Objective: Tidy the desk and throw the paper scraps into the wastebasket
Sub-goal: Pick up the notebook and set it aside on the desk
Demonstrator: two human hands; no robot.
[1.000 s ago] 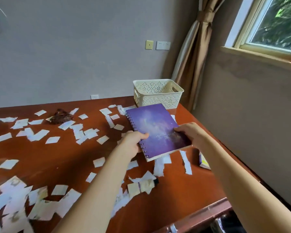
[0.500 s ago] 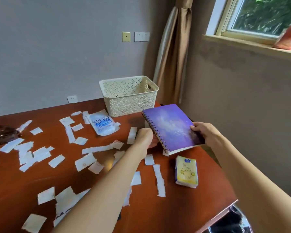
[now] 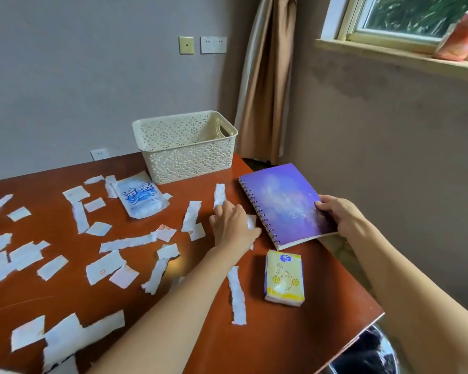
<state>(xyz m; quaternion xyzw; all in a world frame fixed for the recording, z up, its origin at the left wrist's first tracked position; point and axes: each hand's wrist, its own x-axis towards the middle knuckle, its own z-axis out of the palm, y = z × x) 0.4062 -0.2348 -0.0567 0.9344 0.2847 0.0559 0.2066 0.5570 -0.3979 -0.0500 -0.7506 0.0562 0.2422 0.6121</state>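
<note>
Now grips purple spiral-bound notebook (image 3: 281,201) with right hand (image 3: 338,217) alone, right of cream lattice plastic basket (image 3: 189,160), freeing relaxed left hand (image 3: 233,225) for white paper scraps (image 3: 127,242).

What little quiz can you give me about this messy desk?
1. True or false: the right hand holds the purple notebook.
2. The tissue pack lies: A) on the floor, B) on the desk, C) on the windowsill.
3. Which hand is down among the paper scraps?
Key: 1 true; 2 B; 3 the left hand.
</note>
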